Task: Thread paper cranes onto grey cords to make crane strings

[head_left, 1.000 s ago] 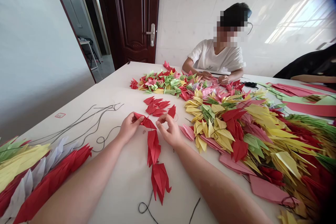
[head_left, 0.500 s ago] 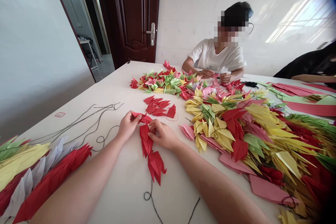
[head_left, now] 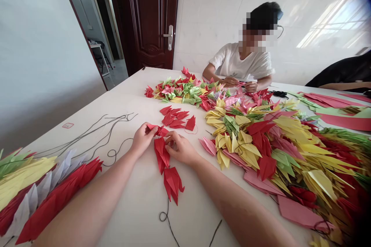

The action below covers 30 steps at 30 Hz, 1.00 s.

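1. White table; black cord nearest.
2. Red folded paper, over the table between the hands: left hand, fingers pinching it; right hand, fingers curled beside, grip unclear.
3. Multicoloured paper heap.
4. Seated person.
5. Tiled wall, dark door.

This looks like a small handcraft workroom, possibly in a home: the white bench carries heaps of folded coloured paper and flat paper strips, and a person in a white top works at its far side. Behind the bench are a panelled door and a tiled wall.
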Tool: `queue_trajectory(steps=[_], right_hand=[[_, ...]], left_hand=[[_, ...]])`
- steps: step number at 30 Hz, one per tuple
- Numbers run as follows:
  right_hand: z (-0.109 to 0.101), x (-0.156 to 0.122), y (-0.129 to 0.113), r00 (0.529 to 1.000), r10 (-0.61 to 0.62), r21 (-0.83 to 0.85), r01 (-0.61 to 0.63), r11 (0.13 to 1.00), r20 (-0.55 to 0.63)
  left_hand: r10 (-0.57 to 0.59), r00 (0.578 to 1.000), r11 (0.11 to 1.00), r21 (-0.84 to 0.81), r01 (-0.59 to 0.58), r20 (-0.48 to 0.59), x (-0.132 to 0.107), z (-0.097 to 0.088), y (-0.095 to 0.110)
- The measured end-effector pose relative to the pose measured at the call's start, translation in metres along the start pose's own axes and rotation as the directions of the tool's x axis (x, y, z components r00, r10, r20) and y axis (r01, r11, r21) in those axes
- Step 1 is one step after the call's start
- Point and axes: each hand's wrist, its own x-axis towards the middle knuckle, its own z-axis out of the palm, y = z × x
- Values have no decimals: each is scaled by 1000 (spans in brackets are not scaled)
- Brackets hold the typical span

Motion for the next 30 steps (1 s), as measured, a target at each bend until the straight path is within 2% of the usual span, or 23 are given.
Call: queue_trajectory(steps=[4, 11, 21, 30], right_hand=[[2, 2, 3, 1000, 28, 13, -28, 1000, 5], [3, 3, 2, 993, 114, 131, -115, 985, 16], [1, 4, 1, 981, 174, 226, -188, 956, 80], [8, 4, -8, 976, 215, 169, -217, 961, 29]], left_hand=[[20, 1000, 999, 39, -21, 23, -1, 0, 2], [62, 996, 981, 183, -71, 58, -4, -1, 6], [29, 999, 976, 216, -37, 40, -4, 0, 8], [50, 998, 963, 263, -57, 32, -3, -1, 8]])
